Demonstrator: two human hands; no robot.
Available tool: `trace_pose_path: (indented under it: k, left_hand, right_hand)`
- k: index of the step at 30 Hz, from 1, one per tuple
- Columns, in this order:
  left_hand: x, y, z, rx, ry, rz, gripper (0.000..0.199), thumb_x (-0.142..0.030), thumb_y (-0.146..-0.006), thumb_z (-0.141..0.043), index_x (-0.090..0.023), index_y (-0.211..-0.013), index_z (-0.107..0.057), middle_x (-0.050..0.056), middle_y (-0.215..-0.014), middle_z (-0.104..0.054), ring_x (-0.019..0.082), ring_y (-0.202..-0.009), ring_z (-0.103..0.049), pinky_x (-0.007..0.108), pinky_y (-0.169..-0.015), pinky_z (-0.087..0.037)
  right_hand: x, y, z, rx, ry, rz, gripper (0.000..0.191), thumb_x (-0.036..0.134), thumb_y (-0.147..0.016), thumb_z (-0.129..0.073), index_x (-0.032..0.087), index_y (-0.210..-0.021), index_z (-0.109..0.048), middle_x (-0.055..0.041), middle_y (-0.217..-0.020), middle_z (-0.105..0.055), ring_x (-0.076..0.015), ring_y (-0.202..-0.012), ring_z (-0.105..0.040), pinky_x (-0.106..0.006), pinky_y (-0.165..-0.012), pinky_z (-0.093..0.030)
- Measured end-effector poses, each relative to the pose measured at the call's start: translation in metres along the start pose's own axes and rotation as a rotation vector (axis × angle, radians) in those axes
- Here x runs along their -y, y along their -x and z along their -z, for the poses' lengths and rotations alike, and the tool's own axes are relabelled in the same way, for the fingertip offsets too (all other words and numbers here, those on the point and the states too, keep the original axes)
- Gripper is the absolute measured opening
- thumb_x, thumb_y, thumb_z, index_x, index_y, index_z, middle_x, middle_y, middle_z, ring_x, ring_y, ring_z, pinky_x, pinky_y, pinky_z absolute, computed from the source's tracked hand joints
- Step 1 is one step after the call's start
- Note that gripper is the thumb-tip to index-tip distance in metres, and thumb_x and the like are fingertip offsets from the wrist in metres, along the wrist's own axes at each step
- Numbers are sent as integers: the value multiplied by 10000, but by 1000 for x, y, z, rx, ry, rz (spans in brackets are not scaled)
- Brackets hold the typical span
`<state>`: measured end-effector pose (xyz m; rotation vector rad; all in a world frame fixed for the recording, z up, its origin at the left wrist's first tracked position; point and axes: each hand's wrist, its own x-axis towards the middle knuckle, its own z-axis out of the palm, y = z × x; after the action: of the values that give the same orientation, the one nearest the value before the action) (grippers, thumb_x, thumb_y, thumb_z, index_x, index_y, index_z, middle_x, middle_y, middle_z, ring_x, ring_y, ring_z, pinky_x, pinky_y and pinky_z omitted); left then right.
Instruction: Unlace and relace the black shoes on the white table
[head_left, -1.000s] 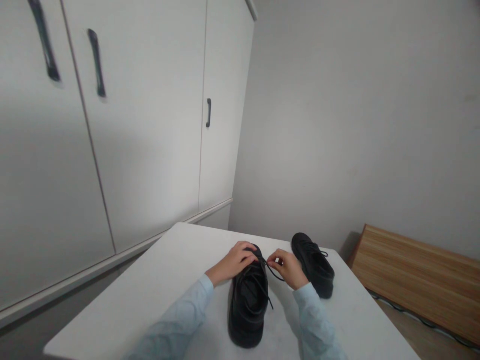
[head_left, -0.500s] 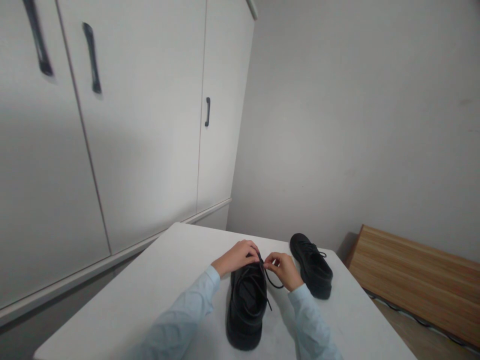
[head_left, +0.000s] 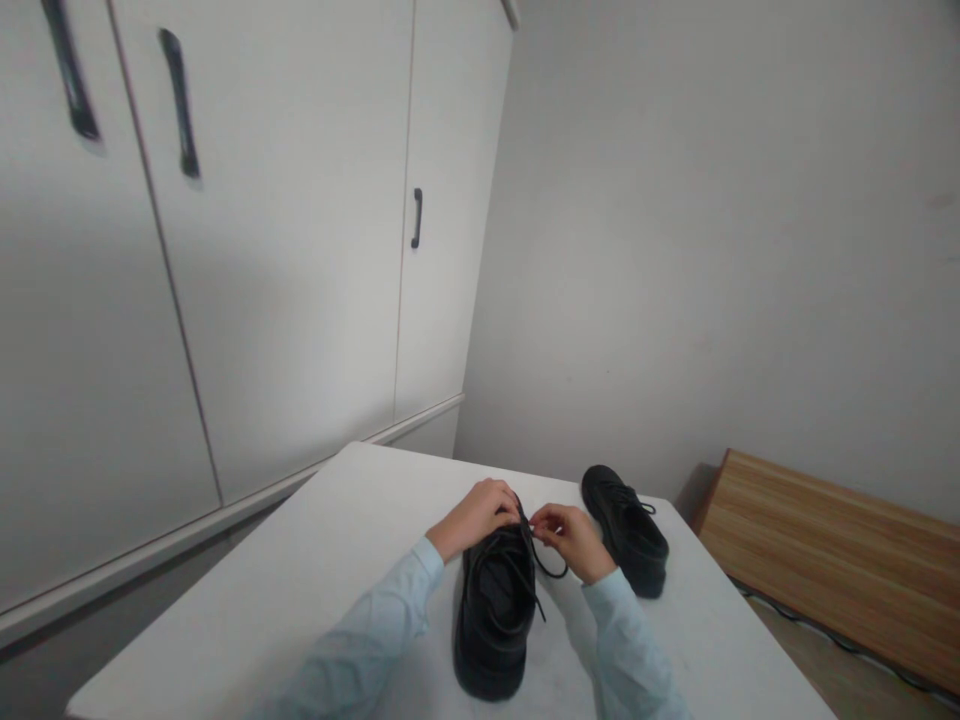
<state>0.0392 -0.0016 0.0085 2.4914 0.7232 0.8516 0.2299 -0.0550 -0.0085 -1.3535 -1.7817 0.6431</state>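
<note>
A black lace-up shoe point(head_left: 491, 655) stands on the white table with its heel toward me. My left hand point(head_left: 484, 515) lies over the front of this shoe, fingers curled down at the lacing; its fingertips are partly hidden. On the right side of the lacing, my right hand point(head_left: 571, 537) pinches a black shoelace point(head_left: 559, 574) between thumb and forefinger. The lace loops down below that hand. Another lace end hangs across the shoe's opening and over its right side. A second black shoe point(head_left: 636, 540), its lace tied, stands to the right of my right hand.
The white table point(head_left: 337, 560) has its far edge near the grey wall point(head_left: 697, 250). Along the left runs a white cabinet point(head_left: 300, 250) with dark handles. Beyond the table's right side is a wooden panel point(head_left: 832, 545), with a cable at its lower edge.
Both hands stay at the lacing, with only slight finger movement. The right hand has shifted a little to the right. The view has moved slightly.
</note>
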Motion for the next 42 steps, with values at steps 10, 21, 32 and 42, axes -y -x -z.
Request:
trace_pose_path:
  k: [10,21,32,42]
  left_hand:
    - [-6,11,18,-46,-84,-5,160,-374,-745,-659,-225,-747,-715,32,-935,-626,200,-932,-509,294,-822,-372]
    - [-16,10,11,48,-274,-6,84,-342,-739,-673,-295,-780,-728,11,-973,-625,213,-890,-503,306,-731,-346]
    - [-26,8,-2,40,-300,201,63,-259,-755,-648,-204,-749,-680,32,-933,-606,206,-921,-522,301,-771,-377]
    - [-25,13,-4,-1,-406,159,131,-258,-881,-478,-173,-889,-578,57,-972,-571,218,-932,-490,331,-760,-369]
  right_hand:
    - [0,0,-3,-59,106,29,140,128,-671,-564,176,-684,-695,-32,-665,-669,-140,-567,-575,-237,-540,-458]
    - [11,1,-4,-84,157,72,136,101,-673,-547,171,-661,-664,-31,-683,-660,-146,-616,-567,-235,-564,-429]
    - [11,-1,-5,-37,10,-20,53,182,-653,-595,167,-675,-641,-21,-648,-645,-141,-579,-571,-243,-539,-442]
    - [-18,-7,-20,-148,-8,-163,100,189,-603,-586,184,-700,-610,-37,-740,-657,-153,-552,-608,-260,-507,-468]
